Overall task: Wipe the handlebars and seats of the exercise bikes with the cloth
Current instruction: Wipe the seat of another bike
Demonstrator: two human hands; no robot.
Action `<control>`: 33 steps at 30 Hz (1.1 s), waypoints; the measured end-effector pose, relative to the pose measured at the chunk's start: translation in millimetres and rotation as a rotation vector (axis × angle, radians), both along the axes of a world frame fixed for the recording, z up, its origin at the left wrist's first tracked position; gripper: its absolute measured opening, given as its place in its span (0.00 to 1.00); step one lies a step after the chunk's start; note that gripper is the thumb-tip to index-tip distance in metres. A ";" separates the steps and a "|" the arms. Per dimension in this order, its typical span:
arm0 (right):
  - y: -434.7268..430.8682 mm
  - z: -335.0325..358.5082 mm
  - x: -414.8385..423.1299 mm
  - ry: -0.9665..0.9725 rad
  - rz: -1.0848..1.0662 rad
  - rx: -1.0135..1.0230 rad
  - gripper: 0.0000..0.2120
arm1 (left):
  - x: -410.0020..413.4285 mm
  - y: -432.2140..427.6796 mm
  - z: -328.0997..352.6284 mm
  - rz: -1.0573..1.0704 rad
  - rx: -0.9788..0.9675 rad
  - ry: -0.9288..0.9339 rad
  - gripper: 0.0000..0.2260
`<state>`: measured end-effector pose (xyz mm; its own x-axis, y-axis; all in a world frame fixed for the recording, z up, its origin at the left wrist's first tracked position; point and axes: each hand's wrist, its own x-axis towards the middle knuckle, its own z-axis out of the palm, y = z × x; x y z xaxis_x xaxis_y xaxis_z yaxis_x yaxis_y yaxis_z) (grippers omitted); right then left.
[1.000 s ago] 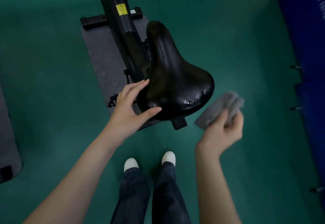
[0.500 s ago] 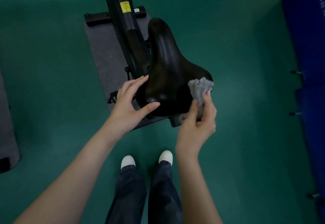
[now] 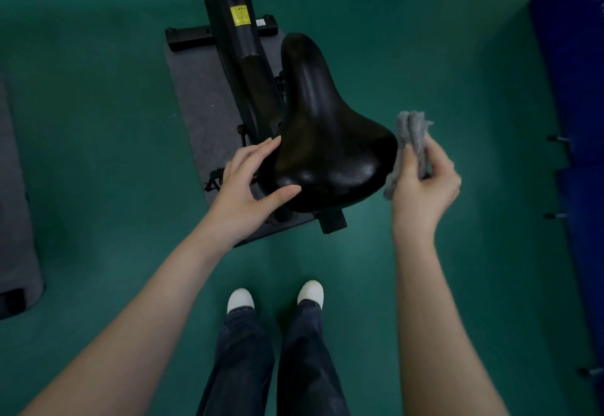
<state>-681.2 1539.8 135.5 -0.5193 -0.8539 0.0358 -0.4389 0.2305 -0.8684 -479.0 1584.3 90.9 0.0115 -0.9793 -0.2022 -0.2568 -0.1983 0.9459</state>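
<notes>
Left hand (image 3: pixel 248 183) spread against seat (image 3: pixel 327 141); right hand (image 3: pixel 425 186) pinches cloth (image 3: pixel 413 134), seemingly just beside it.

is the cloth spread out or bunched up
Bunched up: the cloth shows thick folded layers, pinched in the right hand beside the seat.

We see the seat (image 3: pixel 327 141) in the middle, over the mat (image 3: pixel 199 101), with the bike frame (image 3: pixel 242 62) at its left. Our left hand (image 3: pixel 248 183) rests on its left rear edge. Our right hand (image 3: pixel 425 186), holding the cloth (image 3: pixel 411 134), is just beside its right edge.
</notes>
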 end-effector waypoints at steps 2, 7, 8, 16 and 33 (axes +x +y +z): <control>-11.8 -5.5 -7.5 0.067 0.049 0.045 0.12 | -0.5 0.0 -1.5 0.002 -0.004 -0.007 0.31; 21.8 -6.0 17.5 0.081 0.036 -0.042 0.11 | -0.4 1.0 -4.5 0.012 -0.011 0.004 0.31; 33.4 -5.8 28.8 0.080 0.060 -0.077 0.12 | -0.9 1.0 -4.9 0.017 -0.017 0.009 0.30; 50.1 1.5 55.0 -0.202 0.102 -0.107 0.14 | -0.8 0.1 -5.1 0.027 -0.036 0.027 0.30; 89.6 -30.5 109.5 -0.007 0.177 -0.328 0.17 | 9.4 5.3 12.1 0.118 0.121 0.234 0.21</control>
